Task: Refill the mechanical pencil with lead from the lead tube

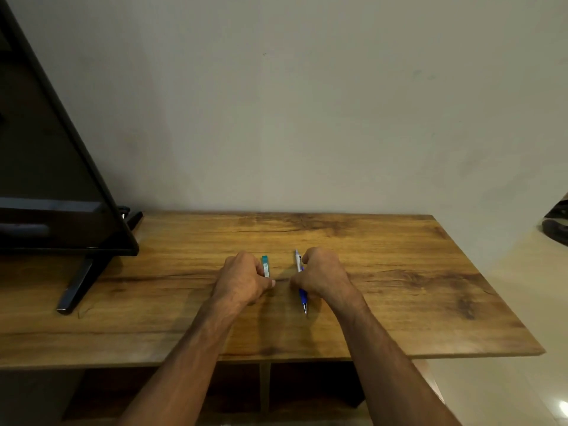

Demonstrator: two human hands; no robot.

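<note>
A slim lead tube (265,266) with a teal cap lies on the wooden table (399,272), and my left hand (244,279) curls its fingers round the tube's near part. To its right lies a white and blue mechanical pencil (299,279), metal tip toward me. My right hand (322,276) grips the pencil's middle, fingers curled over it and thumb on its left side. Both hands are low at the table surface, a few centimetres apart.
A black television (46,164) on a slanted stand foot (78,285) occupies the table's left part. A plain wall rises right behind the table. The table's right edge (491,284) drops to a tiled floor, with a dark object (556,226) at far right.
</note>
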